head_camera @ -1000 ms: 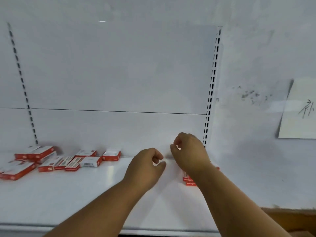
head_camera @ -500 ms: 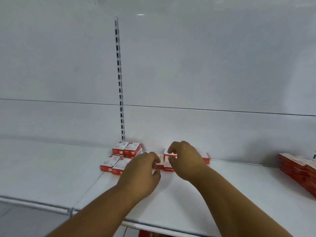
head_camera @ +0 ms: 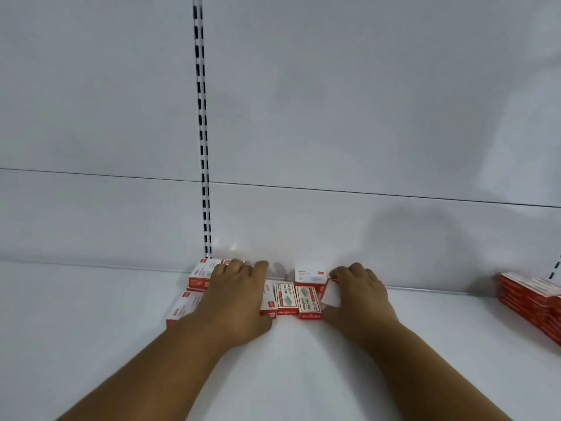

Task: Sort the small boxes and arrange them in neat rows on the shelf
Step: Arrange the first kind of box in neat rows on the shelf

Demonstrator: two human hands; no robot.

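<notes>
We're roughly midway by our read: left hand lies flat over the small boxes clustered at the back of the shelf, right hand pinches one box's edge, rows ragged, red stack at far right looks squared.

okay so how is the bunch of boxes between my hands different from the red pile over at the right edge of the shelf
The cluster of small boxes lies in a loose group near the back wall; the stack at the right is piled several layers high. The cluster is flanked by the left hand and right hand, with both on it; the stack is untouched. The cluster shows white printed tops; the stack shows mostly red edges. Both are red and white and sit on the same white shelf.
</notes>
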